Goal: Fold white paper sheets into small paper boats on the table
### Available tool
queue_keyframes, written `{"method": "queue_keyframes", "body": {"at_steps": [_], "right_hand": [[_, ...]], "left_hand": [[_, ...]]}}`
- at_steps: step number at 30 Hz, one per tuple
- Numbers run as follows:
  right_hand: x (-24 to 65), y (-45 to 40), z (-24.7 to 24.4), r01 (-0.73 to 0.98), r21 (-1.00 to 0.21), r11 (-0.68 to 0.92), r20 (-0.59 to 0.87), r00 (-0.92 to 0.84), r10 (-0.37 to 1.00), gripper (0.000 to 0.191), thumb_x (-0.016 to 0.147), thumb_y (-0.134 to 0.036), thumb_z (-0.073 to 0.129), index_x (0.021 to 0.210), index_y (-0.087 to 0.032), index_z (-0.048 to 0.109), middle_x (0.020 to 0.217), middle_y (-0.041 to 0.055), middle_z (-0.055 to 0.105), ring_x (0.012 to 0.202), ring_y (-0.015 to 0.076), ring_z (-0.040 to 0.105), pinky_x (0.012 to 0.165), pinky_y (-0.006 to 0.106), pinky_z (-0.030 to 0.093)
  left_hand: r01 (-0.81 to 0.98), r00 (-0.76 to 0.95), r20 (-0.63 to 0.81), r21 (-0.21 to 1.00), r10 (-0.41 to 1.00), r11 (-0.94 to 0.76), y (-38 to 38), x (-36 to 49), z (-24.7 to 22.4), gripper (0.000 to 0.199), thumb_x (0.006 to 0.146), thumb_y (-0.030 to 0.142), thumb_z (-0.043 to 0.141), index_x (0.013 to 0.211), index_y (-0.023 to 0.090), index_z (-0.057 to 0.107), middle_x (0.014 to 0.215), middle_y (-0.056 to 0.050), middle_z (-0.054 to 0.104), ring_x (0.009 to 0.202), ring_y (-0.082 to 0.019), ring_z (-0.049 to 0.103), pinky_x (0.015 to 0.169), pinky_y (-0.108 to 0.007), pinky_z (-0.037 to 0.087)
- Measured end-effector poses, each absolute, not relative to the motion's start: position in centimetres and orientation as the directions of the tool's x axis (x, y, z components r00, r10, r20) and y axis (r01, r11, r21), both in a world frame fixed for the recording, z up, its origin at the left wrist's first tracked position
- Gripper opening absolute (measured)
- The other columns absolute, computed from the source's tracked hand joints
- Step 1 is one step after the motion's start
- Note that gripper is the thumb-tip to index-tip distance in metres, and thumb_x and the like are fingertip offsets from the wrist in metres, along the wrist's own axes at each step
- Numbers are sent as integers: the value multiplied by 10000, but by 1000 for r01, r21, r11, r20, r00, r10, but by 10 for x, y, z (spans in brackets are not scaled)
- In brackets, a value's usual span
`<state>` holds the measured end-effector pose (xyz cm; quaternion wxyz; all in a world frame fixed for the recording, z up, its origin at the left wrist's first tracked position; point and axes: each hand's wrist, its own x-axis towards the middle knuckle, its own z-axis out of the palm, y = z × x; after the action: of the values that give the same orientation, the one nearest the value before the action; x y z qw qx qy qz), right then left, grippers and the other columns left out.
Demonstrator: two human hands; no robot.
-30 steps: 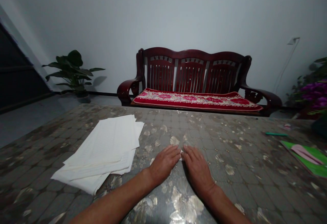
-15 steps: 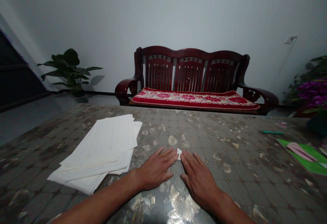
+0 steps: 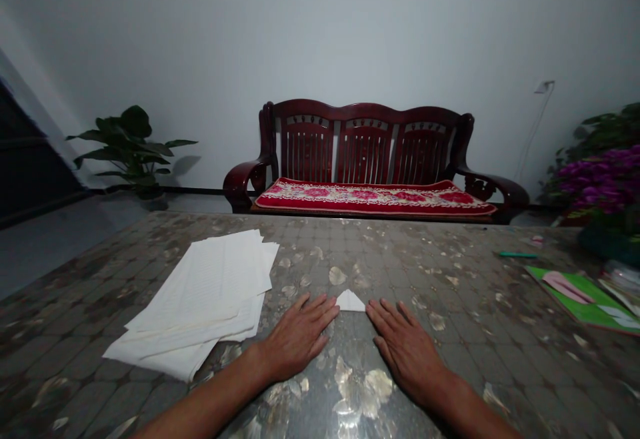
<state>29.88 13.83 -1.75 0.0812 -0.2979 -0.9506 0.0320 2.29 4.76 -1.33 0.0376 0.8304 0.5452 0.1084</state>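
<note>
One small white paper triangle (image 3: 351, 301) lay flat on the patterned table cover (image 3: 480, 332), between both hands. The left hand (image 3: 297, 339) and right hand (image 3: 407, 352) rested palm-down, fingers open and gripping nothing. Any fold layers were too small to make out; the lower frame edge cut off both forearms (image 3: 210, 399).

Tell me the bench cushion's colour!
The cushion is red with pink flowers and cream edging, in the head view.
</note>
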Motion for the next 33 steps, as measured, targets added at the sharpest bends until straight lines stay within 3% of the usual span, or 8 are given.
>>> {"method": "queue_keyframes", "body": {"at_steps": [4,10,14,19,23,28,33], "right_hand": [[303,139,-15,609,-160,777,156,-762,629,481,995,-268,412,1472,-245,473,1512,65,483,1420,270,407,1184,550,262],[275,150,-1,741,-378,555,142,-546,826,392,1021,-307,351,1278,-211,631,1310,96,657,1221,226,586,1039,365,431],[253,157,-7,804,-298,514,169,-486,858,398,976,-291,457,1339,-186,583,1396,132,575,1307,290,491,1083,433,376],[245,158,-21,831,-240,502,191,-466,864,443,961,-249,450,1392,-209,545,1462,124,516,1386,320,404,1127,487,315],[245,158,-24,833,-215,510,171,-482,859,473,958,-251,437,1425,-229,513,1524,100,460,1431,337,347,1144,520,280],[244,158,-23,837,-182,516,147,-496,856,483,966,-247,417,1440,-215,500,1545,109,432,1443,340,331,1151,527,268],[244,158,-20,846,-179,503,120,-488,864,489,968,-251,404,1448,-231,494,1551,92,425,1453,316,316,1166,498,244]], "left_hand": [[908,327,203,205,923,-366,50,29,-17,503,947,211,514,1445,256,465,1505,-67,507,1404,-242,443,1181,-474,291],[924,261,255,213,931,-318,58,39,-22,437,890,135,523,1312,229,583,1399,-77,609,1317,-263,535,1127,-461,392],[923,259,276,211,926,-321,59,41,-23,402,899,128,506,1277,227,597,1370,-78,628,1298,-267,543,1108,-461,419],[932,267,255,177,929,-317,61,42,-16,391,875,89,497,1229,212,609,1333,-85,645,1263,-270,559,1089,-464,436],[943,290,246,91,925,-320,74,52,-11,297,874,61,483,1098,176,640,1205,-110,691,1226,-271,579,1143,-483,371],[898,374,274,132,886,-420,89,66,-26,401,962,169,489,1362,182,514,1462,-115,541,1396,-250,452,1180,-444,340],[889,370,206,204,906,-410,86,67,-32,512,983,285,523,1472,181,410,1539,-126,449,1445,-261,383,1192,-462,322]]}}
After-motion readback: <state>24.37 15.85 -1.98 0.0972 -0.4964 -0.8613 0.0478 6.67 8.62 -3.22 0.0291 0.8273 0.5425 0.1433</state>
